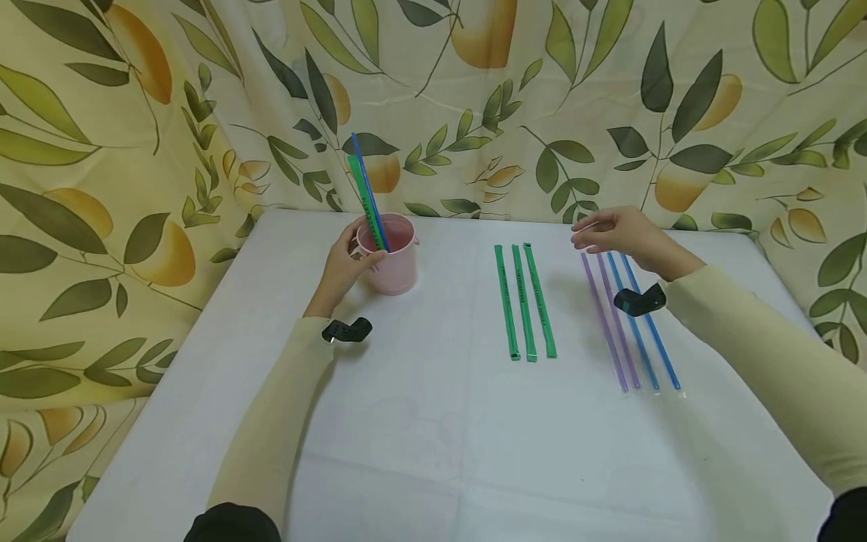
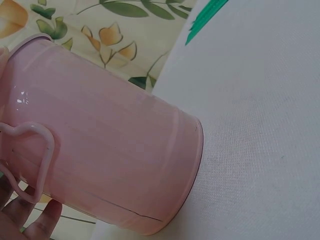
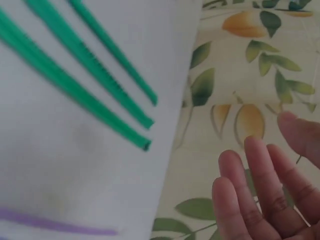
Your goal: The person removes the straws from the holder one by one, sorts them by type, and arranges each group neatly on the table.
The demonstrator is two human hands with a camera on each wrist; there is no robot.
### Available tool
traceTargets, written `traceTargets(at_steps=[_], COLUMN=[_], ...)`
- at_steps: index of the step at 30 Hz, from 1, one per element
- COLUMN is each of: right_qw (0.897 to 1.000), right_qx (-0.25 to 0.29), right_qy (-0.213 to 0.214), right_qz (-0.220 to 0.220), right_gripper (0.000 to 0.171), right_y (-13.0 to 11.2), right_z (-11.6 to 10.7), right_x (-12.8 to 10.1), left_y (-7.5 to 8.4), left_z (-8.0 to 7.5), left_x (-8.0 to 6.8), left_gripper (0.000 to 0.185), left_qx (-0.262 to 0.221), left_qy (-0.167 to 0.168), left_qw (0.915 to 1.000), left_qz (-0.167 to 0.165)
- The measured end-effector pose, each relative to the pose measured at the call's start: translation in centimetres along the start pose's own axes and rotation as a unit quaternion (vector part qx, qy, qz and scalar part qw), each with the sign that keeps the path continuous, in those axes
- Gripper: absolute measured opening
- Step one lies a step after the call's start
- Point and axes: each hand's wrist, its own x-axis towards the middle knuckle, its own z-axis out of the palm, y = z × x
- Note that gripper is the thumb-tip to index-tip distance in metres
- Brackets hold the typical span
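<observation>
My left hand (image 1: 341, 263) grips a small pink bucket (image 1: 393, 280) at the table's back left, thumb at the front and fingers round its side. The bucket stands upright; its wall and heart-shaped handle (image 2: 49, 160) fill the left wrist view. Out of it lean a green-wrapped straw (image 1: 363, 194) and a blue straw (image 1: 369, 182). My right hand (image 1: 630, 237) hovers over the far ends of two purple straws (image 1: 604, 324) and two blue straws (image 1: 660, 346) in clear wrappers. In the right wrist view its fingers (image 3: 267, 192) are loosely bent and hold nothing.
Three green-wrapped straws (image 1: 524, 301) lie side by side between the bucket and the purple straws. The table (image 1: 406, 421) has a white cover. A leaf-and-fruit patterned cloth (image 1: 433, 113) hangs behind and to the left.
</observation>
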Motion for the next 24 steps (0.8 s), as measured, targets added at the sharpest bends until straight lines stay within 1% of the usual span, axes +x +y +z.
traceTargets(at_steps=[2, 7, 12, 17, 24], right_qw=[1.0, 0.998, 0.996, 0.992, 0.989], right_qx=[0.009, 0.024, 0.048, 0.081, 0.093], right_qy=[0.002, 0.01, 0.013, 0.005, 0.01], right_qz=[-0.016, -0.049, -0.078, -0.093, -0.11], right_gripper=[0.042, 0.043, 0.04, 0.039, 0.038], right_y=[-1.1, -3.8, -6.9, -9.9, -13.9], right_z=[-0.1, 0.3, 1.2, 2.6, 4.9], right_x=[0.2, 1.3, 2.9, 4.7, 7.1], left_y=[0.6, 2.3, 2.3, 2.3, 2.5], left_z=[0.0, 0.0, -0.1, -0.1, -0.1], left_x=[-0.3, -1.2, -1.3, -1.2, -1.2], left_gripper=[0.074, 0.073, 0.072, 0.073, 0.073], left_qx=[-0.004, -0.001, -0.002, -0.003, -0.003], left_qy=[-0.005, -0.011, -0.01, -0.009, -0.01], left_qw=[1.0, 0.9999, 0.9999, 0.9999, 0.9999], left_qz=[0.0, 0.001, 0.002, 0.002, -0.006])
